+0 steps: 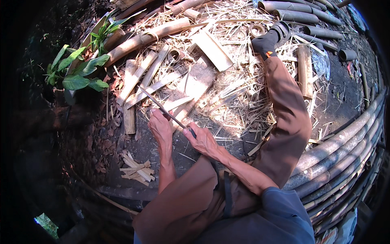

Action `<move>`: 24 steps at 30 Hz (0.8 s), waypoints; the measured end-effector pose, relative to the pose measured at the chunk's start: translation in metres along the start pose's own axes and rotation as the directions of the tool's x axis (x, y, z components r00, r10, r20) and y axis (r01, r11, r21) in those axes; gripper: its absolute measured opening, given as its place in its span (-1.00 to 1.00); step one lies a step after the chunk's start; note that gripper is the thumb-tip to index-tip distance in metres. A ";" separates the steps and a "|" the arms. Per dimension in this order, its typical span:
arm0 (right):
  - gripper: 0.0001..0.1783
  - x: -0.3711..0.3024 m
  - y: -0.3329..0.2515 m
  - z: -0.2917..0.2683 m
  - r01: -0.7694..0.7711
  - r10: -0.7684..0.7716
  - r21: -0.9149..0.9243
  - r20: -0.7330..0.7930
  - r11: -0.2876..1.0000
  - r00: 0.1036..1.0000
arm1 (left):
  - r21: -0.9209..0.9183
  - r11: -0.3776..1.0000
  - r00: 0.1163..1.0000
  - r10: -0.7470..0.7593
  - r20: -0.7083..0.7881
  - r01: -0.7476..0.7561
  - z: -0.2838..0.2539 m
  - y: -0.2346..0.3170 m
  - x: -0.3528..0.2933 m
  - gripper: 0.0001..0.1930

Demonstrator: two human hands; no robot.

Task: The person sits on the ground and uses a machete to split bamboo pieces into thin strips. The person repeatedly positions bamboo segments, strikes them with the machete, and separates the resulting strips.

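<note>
My right hand is closed round the dark handle of a long-bladed knife. Its narrow blade slants up and to the left, passing just over the fingers of my left hand. That hand is closed on a pale split bamboo strip, which sticks out to the right beyond the blade. The blade crosses the strip close to my fingers; whether it touches the strip I cannot tell. Below and left of my hands, a small pile of short bamboo slips lies on the dark ground.
Ahead are split bamboo pieces, a flat board and scattered shavings. My outstretched leg bounds the right side. Long bamboo poles curve along the right, cut bamboo tubes lie far right, and a leafy plant grows at left.
</note>
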State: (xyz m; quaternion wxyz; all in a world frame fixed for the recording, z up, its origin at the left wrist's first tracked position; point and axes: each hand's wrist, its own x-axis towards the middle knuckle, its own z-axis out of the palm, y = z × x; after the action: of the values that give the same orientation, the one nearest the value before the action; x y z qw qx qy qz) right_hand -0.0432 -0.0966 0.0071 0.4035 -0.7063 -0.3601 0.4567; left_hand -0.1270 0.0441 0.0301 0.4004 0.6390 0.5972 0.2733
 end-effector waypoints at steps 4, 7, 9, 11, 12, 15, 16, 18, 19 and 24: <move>-0.59 0.001 0.011 0.012 0.036 -0.039 -0.051 -0.060 0.998 0.997 | 0.256 0.963 0.995 0.095 -0.022 -0.086 0.001 0.003 -0.011 -0.37; -0.59 0.014 0.036 0.009 -0.033 0.023 -0.152 -0.066 0.988 0.998 | 0.091 0.994 0.995 0.066 -0.080 -0.058 0.004 0.001 -0.005 -0.35; -0.58 0.018 0.098 0.002 -0.113 0.088 -0.132 -0.181 0.985 0.980 | 0.105 0.991 0.996 0.082 -0.033 -0.079 0.007 0.007 -0.004 -0.35; -0.58 0.019 0.101 -0.008 -0.181 0.162 -0.092 -0.187 0.979 0.969 | 0.045 0.994 0.995 0.099 0.004 -0.099 0.013 0.016 -0.008 -0.33; -0.59 0.020 0.100 -0.007 -0.149 0.135 -0.065 -0.189 0.987 0.973 | 0.092 0.987 0.991 0.134 -0.001 -0.134 0.012 0.017 -0.006 -0.32; -0.60 0.015 0.105 0.003 0.069 -0.094 -0.086 -0.325 0.994 0.941 | 0.107 0.983 0.989 0.148 0.017 -0.149 0.023 0.015 -0.004 -0.30; -0.62 0.015 0.110 0.010 0.204 -0.252 -0.168 -0.356 0.964 0.900 | 0.104 0.983 0.988 0.151 0.026 -0.153 0.028 0.017 -0.005 -0.31; -0.66 0.003 0.028 -0.006 -0.013 0.016 0.033 -0.080 0.999 0.997 | 0.136 0.983 0.992 0.122 -0.009 -0.120 0.011 0.010 -0.008 -0.34; -0.67 0.003 0.019 -0.007 0.268 -0.256 0.034 -0.196 0.963 0.947 | 0.384 0.846 0.924 0.379 0.057 -0.370 0.007 0.016 -0.012 -0.40; -0.47 0.035 0.129 -0.008 -0.221 0.207 -0.039 -0.230 0.974 0.951 | 0.078 0.987 0.985 0.135 0.110 -0.144 0.032 0.036 -0.020 -0.30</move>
State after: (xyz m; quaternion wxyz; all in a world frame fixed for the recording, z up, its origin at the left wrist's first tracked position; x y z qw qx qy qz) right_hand -0.0063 -0.1211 -0.1196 0.3670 -0.8009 -0.2479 0.4031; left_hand -0.0833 0.0197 0.0460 0.3833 0.7092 0.5405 0.2410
